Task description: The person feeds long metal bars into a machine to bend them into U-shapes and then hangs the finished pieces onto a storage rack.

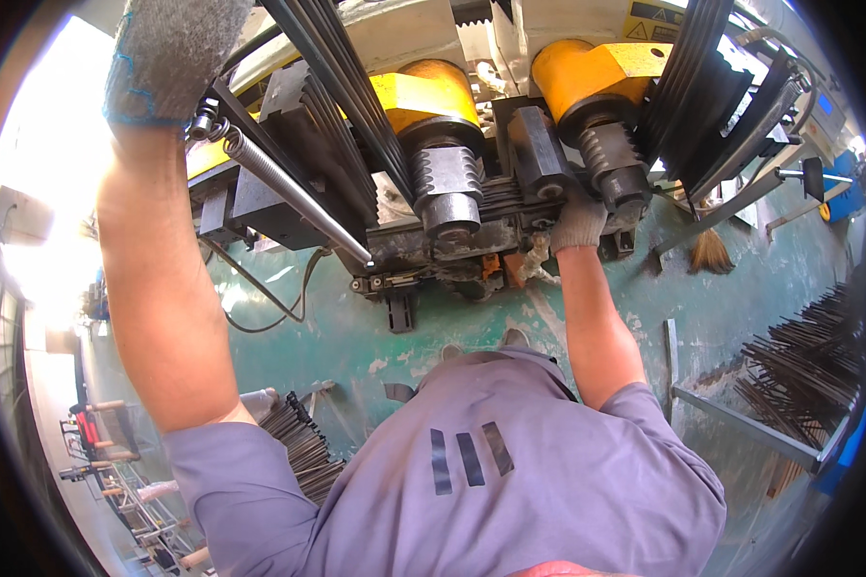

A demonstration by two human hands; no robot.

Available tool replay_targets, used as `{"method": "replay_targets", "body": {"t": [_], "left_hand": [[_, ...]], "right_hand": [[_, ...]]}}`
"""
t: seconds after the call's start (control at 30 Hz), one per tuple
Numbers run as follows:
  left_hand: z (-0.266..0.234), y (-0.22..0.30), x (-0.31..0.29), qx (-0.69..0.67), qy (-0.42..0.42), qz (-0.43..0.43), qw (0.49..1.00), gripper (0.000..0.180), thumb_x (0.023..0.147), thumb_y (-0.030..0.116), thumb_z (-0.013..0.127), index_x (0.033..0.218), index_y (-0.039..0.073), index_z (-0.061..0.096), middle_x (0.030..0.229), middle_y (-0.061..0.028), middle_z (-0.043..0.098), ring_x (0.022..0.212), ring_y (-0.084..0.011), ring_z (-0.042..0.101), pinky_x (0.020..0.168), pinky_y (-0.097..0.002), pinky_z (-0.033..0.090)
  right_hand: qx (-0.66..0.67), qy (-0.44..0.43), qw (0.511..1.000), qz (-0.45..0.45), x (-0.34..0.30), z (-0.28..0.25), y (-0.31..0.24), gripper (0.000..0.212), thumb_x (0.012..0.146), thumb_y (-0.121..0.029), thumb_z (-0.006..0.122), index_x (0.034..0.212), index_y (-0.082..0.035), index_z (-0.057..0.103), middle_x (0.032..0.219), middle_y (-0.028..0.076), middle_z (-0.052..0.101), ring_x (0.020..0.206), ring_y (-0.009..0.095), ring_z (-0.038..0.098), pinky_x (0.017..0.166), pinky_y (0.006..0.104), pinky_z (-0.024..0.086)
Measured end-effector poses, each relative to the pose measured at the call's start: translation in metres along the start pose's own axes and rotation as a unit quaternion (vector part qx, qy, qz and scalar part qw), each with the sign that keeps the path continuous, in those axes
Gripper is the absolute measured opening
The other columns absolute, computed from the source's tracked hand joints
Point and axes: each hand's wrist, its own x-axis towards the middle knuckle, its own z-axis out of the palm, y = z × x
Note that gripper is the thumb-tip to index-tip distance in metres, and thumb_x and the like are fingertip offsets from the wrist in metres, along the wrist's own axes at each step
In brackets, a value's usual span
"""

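Observation:
My left hand (pixel 178 62), in a grey knit glove with a blue-stitched cuff, is raised at the upper left beside the machine. The picture's edge cuts off its fingers. Close to its wrist a long coil spring (pixel 284 192) slants down. My right hand (pixel 580 221), in a pale knit glove, reaches up to the underside of a dark faceted steel block (pixel 539 154); its fingers are largely hidden there. To either side of that block are ribbed steel cylinders, the left one (pixel 447 175) and the right one (pixel 609 154), below yellow housings (pixel 428 91).
Dark ribbed bars (pixel 342 87) slant across the machine. A black cable (pixel 298 298) loops at left. Bundles of thin metal rods lie at right (pixel 803 361) and lower left (pixel 298 447). A metal frame (pixel 741 423) and a broom (pixel 710 252) stand on the right.

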Motion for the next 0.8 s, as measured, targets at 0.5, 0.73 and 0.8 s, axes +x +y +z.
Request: {"method": "replay_targets", "body": {"t": [0.5, 0.73, 0.8], "left_hand": [[0.016, 0.02, -0.027, 0.043, 0.016, 0.009, 0.999, 0.023, 0.093, 0.014, 0.069, 0.112, 0.002, 0.065, 0.086, -0.0084, 0.071, 0.078, -0.0187, 0.07, 0.075, -0.0309, 0.057], [0.015, 0.025, -0.032, 0.041, -0.012, -0.002, 0.999, 0.025, 0.095, 0.016, 0.067, 0.116, 0.003, 0.062, 0.09, -0.0081, 0.069, 0.084, -0.017, 0.069, 0.081, -0.0299, 0.056], [0.016, 0.037, -0.037, 0.033, -0.023, -0.004, 0.999, 0.024, 0.096, 0.015, 0.065, 0.116, 0.003, 0.06, 0.09, -0.0083, 0.068, 0.086, -0.0164, 0.068, 0.082, -0.03, 0.056]], "right_hand": [[-0.262, -0.077, 0.955, -0.115, -0.006, -0.012, -0.007, 0.026, 0.095, -0.005, 0.066, 0.12, -0.003, 0.072, 0.122, 0.013, 0.071, 0.111, 0.023, 0.067, 0.095, 0.0353, 0.053], [-0.581, -0.127, 0.781, -0.191, -0.01, -0.025, -0.009, 0.045, 0.087, 0.004, 0.061, 0.124, -0.019, 0.073, 0.129, 0.014, 0.071, 0.123, 0.029, 0.066, 0.104, 0.0368, 0.053], [-0.558, -0.121, 0.789, -0.226, -0.013, -0.021, -0.019, 0.046, 0.086, 0.005, 0.061, 0.124, -0.019, 0.073, 0.128, 0.014, 0.071, 0.124, 0.029, 0.066, 0.106, 0.0361, 0.051]]}}
